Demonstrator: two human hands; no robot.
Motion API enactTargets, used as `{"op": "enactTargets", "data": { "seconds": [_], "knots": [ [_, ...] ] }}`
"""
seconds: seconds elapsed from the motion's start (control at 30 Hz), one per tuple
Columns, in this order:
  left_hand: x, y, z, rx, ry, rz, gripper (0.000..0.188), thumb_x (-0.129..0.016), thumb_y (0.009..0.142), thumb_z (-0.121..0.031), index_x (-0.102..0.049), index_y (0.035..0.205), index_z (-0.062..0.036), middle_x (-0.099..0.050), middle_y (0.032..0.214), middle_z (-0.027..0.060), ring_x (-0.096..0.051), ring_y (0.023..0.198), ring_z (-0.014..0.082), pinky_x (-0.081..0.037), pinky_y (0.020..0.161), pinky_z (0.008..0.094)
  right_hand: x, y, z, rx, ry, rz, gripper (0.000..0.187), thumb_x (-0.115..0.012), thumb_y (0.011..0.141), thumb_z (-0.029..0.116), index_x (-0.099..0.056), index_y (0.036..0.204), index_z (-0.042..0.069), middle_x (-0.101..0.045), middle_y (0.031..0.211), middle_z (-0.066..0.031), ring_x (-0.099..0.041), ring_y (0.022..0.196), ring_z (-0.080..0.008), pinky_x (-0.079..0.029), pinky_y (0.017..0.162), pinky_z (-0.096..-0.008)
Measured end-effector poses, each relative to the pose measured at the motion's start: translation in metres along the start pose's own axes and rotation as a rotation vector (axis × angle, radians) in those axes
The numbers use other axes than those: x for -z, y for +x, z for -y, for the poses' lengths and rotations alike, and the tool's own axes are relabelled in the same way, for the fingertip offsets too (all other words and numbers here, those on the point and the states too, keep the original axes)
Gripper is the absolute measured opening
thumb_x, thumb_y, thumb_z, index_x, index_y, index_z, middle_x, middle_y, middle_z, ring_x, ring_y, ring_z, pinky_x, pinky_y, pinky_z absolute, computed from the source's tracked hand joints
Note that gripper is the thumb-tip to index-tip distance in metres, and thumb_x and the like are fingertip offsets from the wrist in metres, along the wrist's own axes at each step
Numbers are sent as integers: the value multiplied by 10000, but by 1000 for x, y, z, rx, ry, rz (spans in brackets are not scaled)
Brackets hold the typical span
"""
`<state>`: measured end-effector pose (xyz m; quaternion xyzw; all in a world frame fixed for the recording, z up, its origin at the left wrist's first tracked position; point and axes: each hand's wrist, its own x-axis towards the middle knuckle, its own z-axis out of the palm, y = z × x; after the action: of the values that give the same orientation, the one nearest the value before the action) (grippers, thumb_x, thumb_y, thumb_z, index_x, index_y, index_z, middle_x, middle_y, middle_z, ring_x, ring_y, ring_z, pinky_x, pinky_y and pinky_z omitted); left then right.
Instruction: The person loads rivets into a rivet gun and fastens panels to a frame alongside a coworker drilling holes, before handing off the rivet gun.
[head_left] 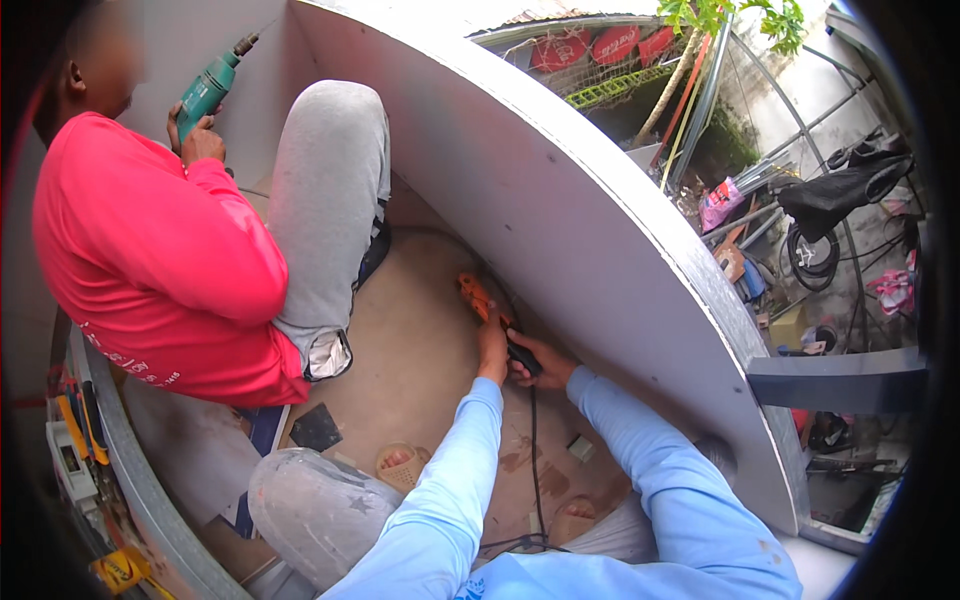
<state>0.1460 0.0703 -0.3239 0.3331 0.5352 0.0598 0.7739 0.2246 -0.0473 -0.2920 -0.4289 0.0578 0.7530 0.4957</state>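
Both of my hands are on an orange and black corded power tool (pixel 476 296), low beside the curved panel. Its exact kind is hard to make out. My left hand (pixel 493 345) is closed on the middle of the body, just behind the orange front. My right hand (pixel 543 362) wraps the black rear end. From there a dark cord (pixel 534 450) runs down toward my feet. The tool's front points away from me, near the foot of the white panel (pixel 560 215); whether it touches the panel I cannot tell.
At left a co-worker in a red shirt (pixel 150 260) sits holding a green drill (pixel 207 95) pointed upward. A dark square piece (pixel 316 428) lies on the floor. Metal framing (pixel 140 480) curves along the left. Beyond the panel are pipes, cables and a black cloth (pixel 845 195).
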Motion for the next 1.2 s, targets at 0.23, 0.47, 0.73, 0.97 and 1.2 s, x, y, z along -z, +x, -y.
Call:
{"op": "enactTargets", "data": {
  "seconds": [0.23, 0.47, 0.73, 0.97, 1.2],
  "knots": [
    [14, -33, -22, -421, 473, -281, 677, -464, 1087, -616, -741, 932, -18, -751, 867, 208, -740, 865, 389, -543, 830, 498, -16, -3, 27, 244, -527, -22, 437, -587, 1098, 529, -696, 1081, 106, -685, 810, -34, -654, 706, -109, -505, 605, -299],
    [32, -109, -85, -330, 961, -262, 647, -501, 1043, -641, -809, 1019, -72, -793, 956, 199, -743, 1013, 436, -543, 923, 529, 11, -21, 29, 269, -848, -297, 546, -542, 1103, 577, -701, 1204, 65, -726, 927, -50, -686, 801, -134, -534, 652, -315],
    [37, -173, -84, -570, 817, -571, 674, -311, 1144, -520, -736, 1232, -5, -740, 1219, 269, -668, 1188, 470, -491, 1015, 543, -123, -29, -9, 596, -887, -447, 929, -460, 1018, 796, -536, 1522, 19, -672, 1395, -302, -621, 1362, -435, -462, 1138, -492],
    [85, -159, -32, -196, 97, 26, 639, -583, 1045, -620, -724, 1199, -16, -734, 1065, 121, -703, 1028, 252, -554, 897, 442, -126, -82, -31, 292, -652, -134, 900, -549, 929, 869, -630, 1228, 23, -666, 1003, -176, -692, 972, -220, -571, 764, -422],
    [81, -178, -23, -210, -126, 269, 716, -721, 960, -637, -635, 1333, -31, -689, 1113, 115, -681, 1017, 253, -575, 868, 453, -151, -132, -33, 170, -626, -80, 746, -544, 949, 824, -652, 1225, 139, -599, 1190, -36, -551, 1124, -170, -543, 792, -421]
  ]
}}
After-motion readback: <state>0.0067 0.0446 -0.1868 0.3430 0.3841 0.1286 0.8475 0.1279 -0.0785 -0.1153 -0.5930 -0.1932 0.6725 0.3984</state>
